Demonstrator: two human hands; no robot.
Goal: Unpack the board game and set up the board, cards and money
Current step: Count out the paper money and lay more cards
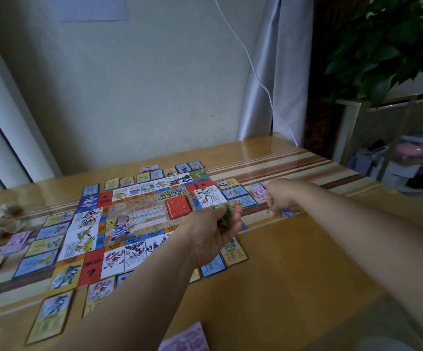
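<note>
The game board [132,219] lies flat on the wooden table [306,274], with a red card stack [178,205] near its middle. Blue and yellow property cards [51,315] ring the board on all sides. My left hand [213,234] hovers palm-up over the board's right edge, its fingers curled round several small green pieces [224,216]. My right hand [281,195] reaches down to the table right of the board, fingers pinched near a tiny green piece [268,211] and a blue die [287,212]. Pink play money [259,191] lies just behind that hand.
A crumpled plastic wrap [0,219] sits at the table's left. Purple notes [16,243] lie left of the board, pink notes [185,339] at the near edge. A white cable [256,72] hangs by the curtain. A plant [387,46] and shelf stand at right.
</note>
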